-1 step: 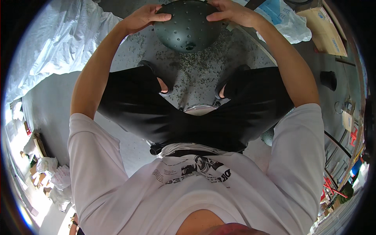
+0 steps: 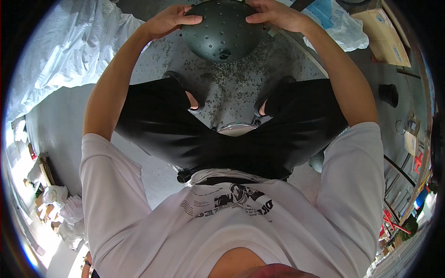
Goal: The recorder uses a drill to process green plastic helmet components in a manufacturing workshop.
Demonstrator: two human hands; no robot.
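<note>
Note first the grey floor (image 2: 60,120), running beneath the whole scene. Note next the silvery sheet (image 2: 69,55), creased and spread at far left.

Locate the dark green dome (image 2: 221,34) at far centre, rounded surface turned toward near. Cannot tell from this angle: resting on the floor or held above it. Judge as a stiff shell, metal or hard plastic, probably moderate in weight and better managed with two hands than one. Expect little give under pressure. Treat the smooth, satiny finish as likely slippery, and as more prone to scuffing than to breaking.

Take hold at opposite sides, toward the far edge, as shown: left hand (image 2: 168,22) on the left flank, right hand (image 2: 276,14) on the right flank. Observe fingers clamped on the dome from both sides, largely hidden beyond the curve, with thumbs (image 2: 191,20) laid along the visible face and pointing inward. Avoid gripping lower on the near curve; likely to slip there.

Keep pressure off the dark round fitting (image 2: 224,54) at the near edge; cannot tell hole from plug. Expect slight extra purchase from the small round marks (image 2: 211,46) dotting the surface; too small to tell raised from pierced. Watch the dark crumbs (image 2: 236,88) strewn over the floor, just near of the dome.
</note>
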